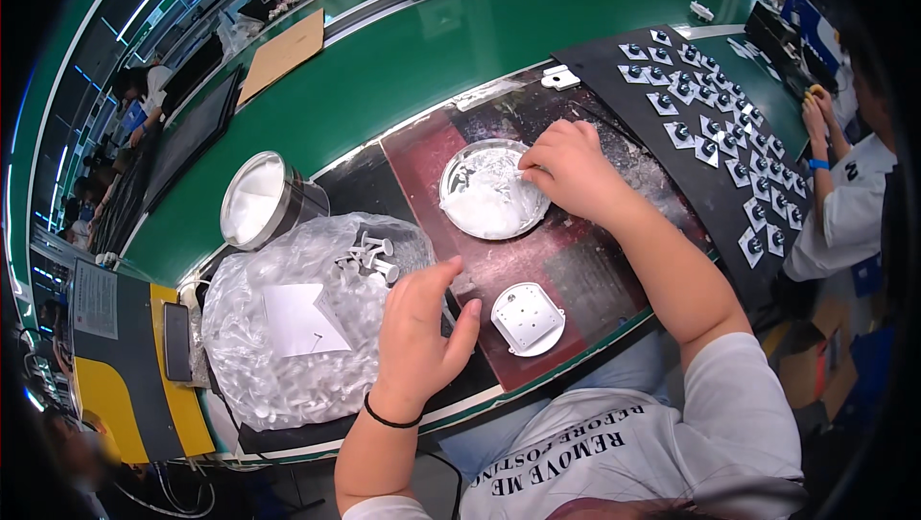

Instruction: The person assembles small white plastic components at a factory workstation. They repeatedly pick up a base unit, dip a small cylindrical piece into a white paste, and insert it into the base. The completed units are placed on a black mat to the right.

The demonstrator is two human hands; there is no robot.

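My right hand (574,170) is over the right rim of a round, shallow metal dish (459,167). Its fingertips are pinched together, and whatever is between them is hidden. White paste-like material (491,201) covers much of the dish's bottom. Thumb and fingers apart, my left hand (422,328) hovers between a bag and a rounded white plastic part (528,319) lying on the dark red board (585,280). The clear plastic bag (240,328) is full of small white parts. Several white stemmed plastic pieces (369,256) lie on its top, beside a folded paper (302,319).
A round tub of white material (254,203) stands behind the bag. At the right, a black board (633,103) bears many small white pieces with dark round centres. A yellow-and-grey machine (129,357) is at left. Another person (854,184) works at the far right.
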